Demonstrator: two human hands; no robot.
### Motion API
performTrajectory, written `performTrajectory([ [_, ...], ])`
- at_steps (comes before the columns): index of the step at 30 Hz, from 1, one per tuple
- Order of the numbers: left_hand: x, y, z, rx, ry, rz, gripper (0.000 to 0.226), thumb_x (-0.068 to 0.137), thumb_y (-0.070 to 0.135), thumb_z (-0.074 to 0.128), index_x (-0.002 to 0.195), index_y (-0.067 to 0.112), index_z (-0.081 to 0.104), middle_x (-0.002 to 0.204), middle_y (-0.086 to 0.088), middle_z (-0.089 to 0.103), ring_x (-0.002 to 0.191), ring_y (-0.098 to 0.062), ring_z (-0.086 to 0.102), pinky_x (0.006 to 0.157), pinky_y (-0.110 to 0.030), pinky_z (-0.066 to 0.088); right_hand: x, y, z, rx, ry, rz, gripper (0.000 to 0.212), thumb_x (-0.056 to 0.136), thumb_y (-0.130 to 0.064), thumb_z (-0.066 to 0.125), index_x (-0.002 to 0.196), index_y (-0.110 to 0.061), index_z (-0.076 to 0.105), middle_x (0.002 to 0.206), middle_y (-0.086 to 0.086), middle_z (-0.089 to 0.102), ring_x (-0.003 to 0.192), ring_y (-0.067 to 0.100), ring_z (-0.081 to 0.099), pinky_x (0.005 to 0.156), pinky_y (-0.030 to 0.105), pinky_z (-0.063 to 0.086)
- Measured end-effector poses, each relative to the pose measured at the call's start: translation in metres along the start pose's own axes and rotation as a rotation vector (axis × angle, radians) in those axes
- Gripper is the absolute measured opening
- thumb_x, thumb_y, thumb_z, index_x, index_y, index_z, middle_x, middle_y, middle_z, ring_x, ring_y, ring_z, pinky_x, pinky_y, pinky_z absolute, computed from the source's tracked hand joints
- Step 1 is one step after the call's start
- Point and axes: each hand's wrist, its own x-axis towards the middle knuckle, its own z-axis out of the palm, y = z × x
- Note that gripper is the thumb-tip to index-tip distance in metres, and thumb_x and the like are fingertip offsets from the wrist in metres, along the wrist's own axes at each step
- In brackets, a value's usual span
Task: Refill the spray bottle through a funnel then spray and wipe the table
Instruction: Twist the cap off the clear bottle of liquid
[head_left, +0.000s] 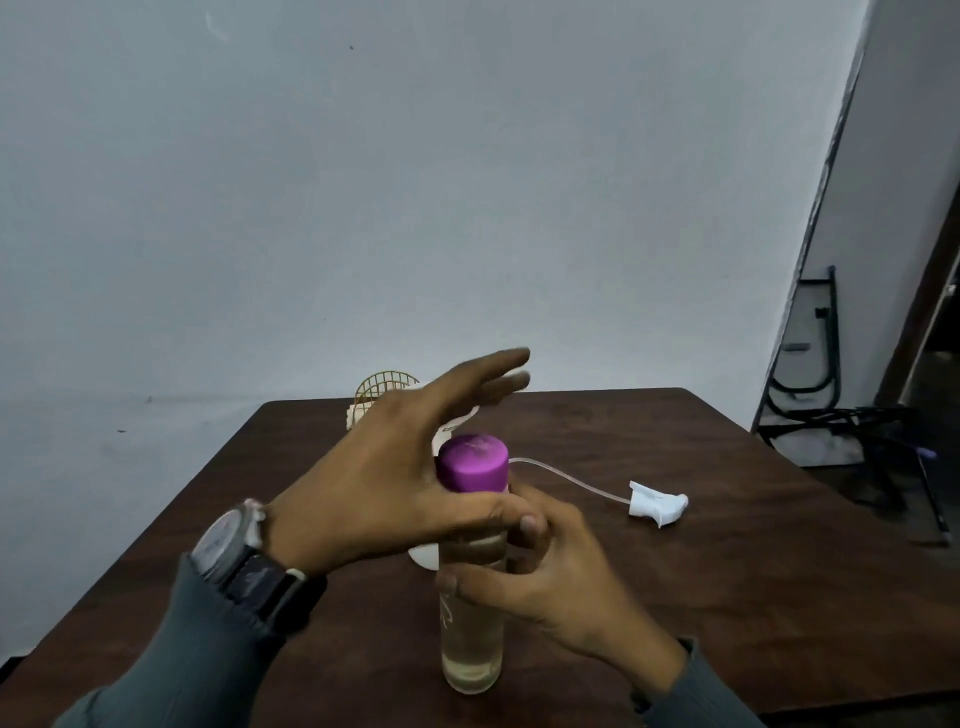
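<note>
A tall clear bottle (471, 649) with a purple cap (471, 462) stands upright near the table's front, holding pale liquid. My right hand (550, 577) grips its body from the right. My left hand (395, 467) rests against the cap with the thumb across the bottle's neck and the fingers stretched out flat, blurred. A white spray head (657, 501) with its thin dip tube (566, 475) lies loose on the table (675, 597) to the right. A white object (423, 556) behind the bottle is mostly hidden by my hands.
A gold wire basket (382, 389) on a pale base stands at the table's far edge by the wall. Folded black chair frames (815, 364) lean in the corner at the right, past the table's right edge.
</note>
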Motion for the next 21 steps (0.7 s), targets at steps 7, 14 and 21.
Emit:
performTrajectory([
  [7,-0.020,0.001,-0.014,-0.121,-0.006,-0.040,0.078,0.085,0.005,0.064,0.153,0.037,0.041,0.129,0.017,0.073,0.127,-0.002,0.065,0.105,-0.023,0.052,0.001,0.000,-0.001,-0.048,-0.012,0.008,0.051,0.078,-0.015,0.092,0.120,-0.034,0.071,0.110,0.001,0.077,0.107,0.021,0.074,0.099,0.051,0.058],
  [14,-0.011,-0.003,-0.005,-0.053,0.157,-0.130,0.098,0.061,0.038,0.097,0.143,0.049,0.047,0.095,0.009,0.074,0.084,-0.016,0.073,0.079,-0.036,0.061,-0.002,-0.003,0.002,-0.012,-0.009,0.023,0.052,0.076,-0.007,0.092,0.112,-0.040,0.073,0.109,0.001,0.079,0.108,0.020,0.076,0.099,0.050,0.059],
  [21,-0.011,-0.012,0.028,-0.042,0.286,-0.116,0.089,0.069,0.043,0.093,0.145,0.046,0.048,0.080,0.000,0.057,0.076,-0.017,0.065,0.075,-0.026,0.055,-0.002,-0.003,-0.006,-0.084,-0.069,0.034,0.055,0.073,-0.033,0.096,0.119,-0.043,0.068,0.124,-0.006,0.075,0.121,0.014,0.070,0.109,0.048,0.054],
])
